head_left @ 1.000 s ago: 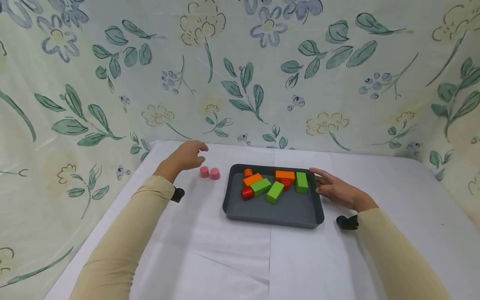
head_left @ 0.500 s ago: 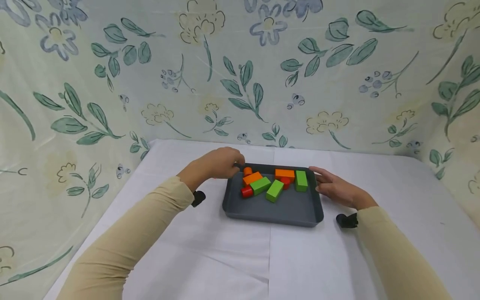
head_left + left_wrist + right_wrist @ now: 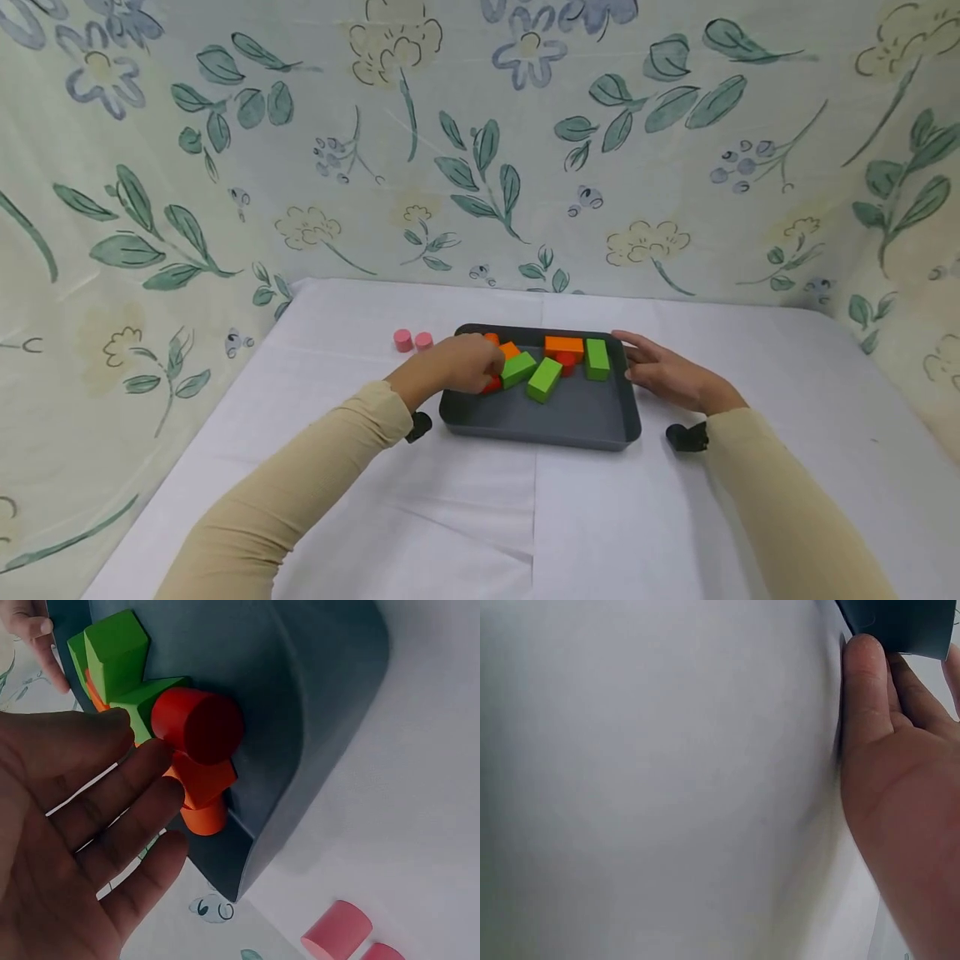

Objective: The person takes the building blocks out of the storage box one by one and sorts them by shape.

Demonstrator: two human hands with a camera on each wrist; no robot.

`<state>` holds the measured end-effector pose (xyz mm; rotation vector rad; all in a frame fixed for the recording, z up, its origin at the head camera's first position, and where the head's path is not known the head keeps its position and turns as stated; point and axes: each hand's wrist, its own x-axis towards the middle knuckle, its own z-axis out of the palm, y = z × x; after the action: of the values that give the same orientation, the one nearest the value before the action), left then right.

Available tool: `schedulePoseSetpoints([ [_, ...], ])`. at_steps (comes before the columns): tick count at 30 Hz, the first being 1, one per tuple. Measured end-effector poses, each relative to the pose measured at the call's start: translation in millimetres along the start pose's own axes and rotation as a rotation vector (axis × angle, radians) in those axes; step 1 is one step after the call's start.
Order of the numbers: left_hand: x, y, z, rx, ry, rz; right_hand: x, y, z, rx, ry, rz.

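Observation:
My left hand (image 3: 468, 363) hangs over the left part of a dark grey tray (image 3: 540, 425). In the left wrist view its fingers are slightly bent, close to a red cylinder (image 3: 196, 725), with nothing seen gripped. Beside that cylinder are an orange block (image 3: 204, 780), an orange cylinder (image 3: 205, 817) and a green block (image 3: 518, 370). At the tray's right side my right hand (image 3: 671, 377) touches the rim, fingers extended. Toward the tray's middle and right lie another green block (image 3: 544, 380), a second red cylinder (image 3: 566, 363), an orange block (image 3: 564, 347) and an upright-lying green block (image 3: 597, 359).
Two pink cylinders (image 3: 403, 340) stand on the white cloth (image 3: 420, 517) left of the tray. A floral curtain (image 3: 480, 150) hangs behind the table. A black wrist device (image 3: 686, 437) sits at the right wrist.
My left hand has moved right from beside the pink cylinders to over the tray's left blocks. The pink cylinders, covered half a second ago, show again. My right hand stays at the rim.

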<state>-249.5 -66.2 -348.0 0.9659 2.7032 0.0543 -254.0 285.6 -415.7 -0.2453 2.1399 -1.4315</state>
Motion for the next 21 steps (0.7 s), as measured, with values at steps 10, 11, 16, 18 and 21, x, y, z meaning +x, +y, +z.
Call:
schedulePoseSetpoints([
  [10, 6.8, -0.3, 4.3, 0.043, -0.013, -0.093, 1, 0, -0.5, -0.001, 0.006, 0.006],
  [11, 6.9, -0.5, 4.0, 0.049, -0.011, -0.102, 1, 0, -0.6, 0.002, 0.009, 0.002],
  [16, 7.2, -1.4, 6.0, 0.071, -0.024, -0.141, 1, 1, 0.4, 0.000, 0.005, 0.000],
  [18, 8.4, -1.8, 7.9, 0.071, -0.034, -0.143, 1, 2, 1.0, -0.004, 0.003, 0.006],
  [21, 11.2, -1.0, 9.1, 0.075, -0.039, -0.117, -1, 2, 1.0, -0.005, 0.004, 0.013],
])
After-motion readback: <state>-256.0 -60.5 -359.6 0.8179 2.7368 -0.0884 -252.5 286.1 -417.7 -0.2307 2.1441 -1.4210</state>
